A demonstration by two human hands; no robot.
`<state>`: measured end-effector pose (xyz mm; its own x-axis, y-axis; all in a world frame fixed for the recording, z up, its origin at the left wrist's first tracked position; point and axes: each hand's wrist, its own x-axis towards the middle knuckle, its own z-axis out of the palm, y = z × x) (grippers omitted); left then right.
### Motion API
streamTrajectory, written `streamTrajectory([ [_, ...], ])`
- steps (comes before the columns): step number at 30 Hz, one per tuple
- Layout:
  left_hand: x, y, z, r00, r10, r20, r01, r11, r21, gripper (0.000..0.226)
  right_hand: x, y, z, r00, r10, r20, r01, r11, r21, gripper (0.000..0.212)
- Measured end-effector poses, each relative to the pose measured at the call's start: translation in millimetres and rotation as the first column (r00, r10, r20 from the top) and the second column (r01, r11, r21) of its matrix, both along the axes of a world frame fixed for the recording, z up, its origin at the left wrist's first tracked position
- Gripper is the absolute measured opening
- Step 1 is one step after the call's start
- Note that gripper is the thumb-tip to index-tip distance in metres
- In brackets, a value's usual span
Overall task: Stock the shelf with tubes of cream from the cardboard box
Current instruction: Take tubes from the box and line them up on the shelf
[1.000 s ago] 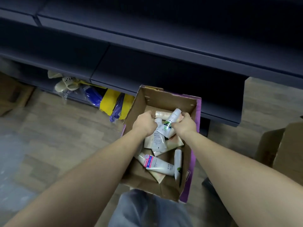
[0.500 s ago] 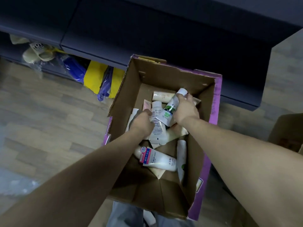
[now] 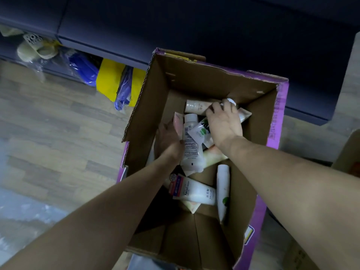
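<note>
Gathering tubes: left hand (image 3: 171, 139) holds 1 white tube (image 3: 190, 145), right hand (image 3: 224, 123) clasps another; lift both clear of box (image 3: 204, 78) walls.

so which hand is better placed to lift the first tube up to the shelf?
Right. The right hand already holds the green-label tube, raised above the pile in the box. The left hand lies low among the tubes, its grip unclear.
</note>
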<state>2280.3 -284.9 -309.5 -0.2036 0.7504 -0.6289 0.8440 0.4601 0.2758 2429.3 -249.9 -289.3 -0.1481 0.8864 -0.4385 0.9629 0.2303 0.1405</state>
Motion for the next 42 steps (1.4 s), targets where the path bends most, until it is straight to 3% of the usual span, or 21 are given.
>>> streamTrajectory([
  [3,0.5,0.0,-4.3,0.999,0.037,0.008,-0.037,0.999,0.015,0.061,1.1,-0.6,2.2,0.999,-0.025,-0.042,0.026,0.999,0.024,0.042],
  [8,5.2,-17.3,-1.0,0.997,-0.058,0.042,0.052,0.989,0.140,0.046,-2.0,-4.3,2.4,0.975,-0.122,-0.185,0.131,0.991,0.037,0.049],
  [12,1.4,-25.6,-1.3,0.991,0.086,0.102,-0.097,0.989,0.109,0.059,-5.1,-10.8,2.8,0.917,-0.190,-0.350,0.211,0.977,0.022,0.051],
  [16,-0.7,-30.7,-0.2,0.985,-0.138,-0.108,0.134,0.990,-0.038,0.060,-9.2,-12.4,5.3,0.852,-0.262,-0.454,0.303,0.953,0.018,0.055],
  [20,3.4,-36.2,1.7,0.919,-0.310,-0.246,0.299,0.951,-0.078,0.063,-10.8,-18.4,7.9,0.777,-0.403,-0.484,0.432,0.900,-0.056,0.041],
  [25,10.1,-45.4,8.5,0.919,-0.333,-0.209,0.322,0.943,-0.086,0.071,-10.9,-41.5,4.5,0.608,-0.649,-0.456,0.620,0.748,-0.238,0.042],
  [30,3.5,-48.3,12.1,0.993,-0.114,-0.010,0.112,0.991,-0.079,0.090,-16.4,-55.0,3.5,0.515,-0.714,-0.474,0.683,0.677,-0.276,0.040],
  [35,-10.0,-44.0,24.3,0.968,0.191,0.163,-0.185,0.981,-0.050,0.088,-16.9,-64.0,9.5,0.444,-0.781,-0.440,0.747,0.593,-0.300,0.044],
  [37,-13.6,-39.6,31.2,0.888,0.377,0.264,-0.349,0.926,-0.147,0.083,-15.9,-67.2,14.3,0.390,-0.817,-0.424,0.775,0.540,-0.327,0.046],
  [39,-14.6,-36.8,41.5,0.715,0.574,0.399,-0.496,0.819,-0.289,0.066,-15.4,-71.3,19.8,0.337,-0.844,-0.418,0.792,0.494,-0.359,0.051],
  [42,-18.9,-32.7,57.7,0.557,0.703,0.442,-0.551,0.711,-0.437,0.051,-16.0,-75.9,29.1,0.277,-0.865,-0.418,0.805,0.447,-0.390,0.058],
])
